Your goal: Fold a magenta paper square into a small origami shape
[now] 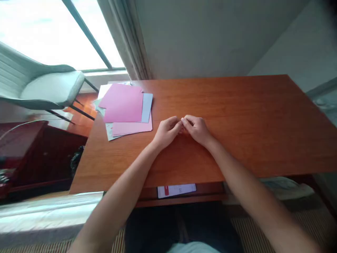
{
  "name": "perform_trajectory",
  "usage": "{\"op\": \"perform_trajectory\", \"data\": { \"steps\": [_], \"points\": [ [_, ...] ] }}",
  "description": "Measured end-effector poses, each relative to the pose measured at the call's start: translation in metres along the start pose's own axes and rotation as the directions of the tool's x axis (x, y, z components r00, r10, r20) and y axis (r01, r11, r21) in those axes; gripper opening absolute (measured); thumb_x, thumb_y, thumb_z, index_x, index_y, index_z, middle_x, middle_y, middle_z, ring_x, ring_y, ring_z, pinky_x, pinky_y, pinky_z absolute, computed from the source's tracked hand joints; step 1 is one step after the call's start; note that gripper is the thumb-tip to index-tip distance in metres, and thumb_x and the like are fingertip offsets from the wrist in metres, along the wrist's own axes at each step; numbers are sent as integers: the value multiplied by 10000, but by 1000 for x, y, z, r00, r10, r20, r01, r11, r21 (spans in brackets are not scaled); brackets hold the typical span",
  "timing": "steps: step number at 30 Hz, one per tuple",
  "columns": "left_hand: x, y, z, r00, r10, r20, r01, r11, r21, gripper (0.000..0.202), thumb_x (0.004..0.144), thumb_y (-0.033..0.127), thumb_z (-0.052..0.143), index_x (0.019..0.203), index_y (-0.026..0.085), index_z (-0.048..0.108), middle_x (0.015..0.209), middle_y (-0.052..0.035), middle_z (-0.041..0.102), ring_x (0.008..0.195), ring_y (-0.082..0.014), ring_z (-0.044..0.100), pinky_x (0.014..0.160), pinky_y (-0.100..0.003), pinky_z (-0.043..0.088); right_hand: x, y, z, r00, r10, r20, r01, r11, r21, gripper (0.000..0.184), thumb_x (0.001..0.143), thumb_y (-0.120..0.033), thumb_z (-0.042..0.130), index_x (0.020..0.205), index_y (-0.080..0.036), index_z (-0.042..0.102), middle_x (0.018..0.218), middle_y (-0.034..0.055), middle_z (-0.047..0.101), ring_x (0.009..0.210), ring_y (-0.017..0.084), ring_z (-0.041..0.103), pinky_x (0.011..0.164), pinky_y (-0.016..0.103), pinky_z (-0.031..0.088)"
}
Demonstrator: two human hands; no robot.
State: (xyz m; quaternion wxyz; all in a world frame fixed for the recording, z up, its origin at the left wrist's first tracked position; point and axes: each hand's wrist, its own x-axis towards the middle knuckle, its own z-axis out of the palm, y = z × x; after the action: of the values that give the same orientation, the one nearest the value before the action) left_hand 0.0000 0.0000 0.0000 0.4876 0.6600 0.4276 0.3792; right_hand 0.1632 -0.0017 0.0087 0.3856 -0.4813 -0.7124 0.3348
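The left hand [167, 133] and the right hand [196, 129] were brought together over the wooden tabletop [250, 119], their fingertips meeting or very nearly so. The fingers of both were curled inward, with each thumb drawn toward its forefinger. Whether either pinch was fully closed, or whether something small was held between the fingertips, could not be told, as the gap was hidden by the fingers themselves.

The sheets were placed to the left of the left hand, near it but not touched: an upper pink sheet [123, 105], a pale blue sheet [147, 107] partly covered by it, and a lower pink sheet [134, 129] whose edge lay closest to the wrist. Below the hands, under the tabletop's near edge, a flat white item [181, 190] with a red patch was seen.

The step in hand was judged to be fine fingertip work, shared by both hands. For such work, steadiness and a light pinch seemed to be called for. For any reach to the sheets, the left hand would have to be parted from the right and moved leftward, and the overlapping edges carefully separated.
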Motion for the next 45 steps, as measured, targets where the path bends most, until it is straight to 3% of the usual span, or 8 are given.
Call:
{"op": "perform_trajectory", "data": {
  "steps": [26,45],
  "points": [
    [2,-1,2,999,28,-39,-26,999,32,246,923,326,523,746,166,583,702,-22,653,645,-124,598,578,-216,452,1,7,0,1000,-23,-3,23,999,-41,370,970,-365,448,648,-201,523,584,-28,506,556,123,459,564,272,310],
    [-2,0,4,999,1,-35,-1,1000,24,264,925,355,526,748,170,587,697,-19,651,647,-133,601,594,-224,467,-4,11,2,1000,-27,-3,27,999,-27,352,961,-348,451,640,-207,482,577,-35,475,556,122,436,557,265,314]
  ]
}}
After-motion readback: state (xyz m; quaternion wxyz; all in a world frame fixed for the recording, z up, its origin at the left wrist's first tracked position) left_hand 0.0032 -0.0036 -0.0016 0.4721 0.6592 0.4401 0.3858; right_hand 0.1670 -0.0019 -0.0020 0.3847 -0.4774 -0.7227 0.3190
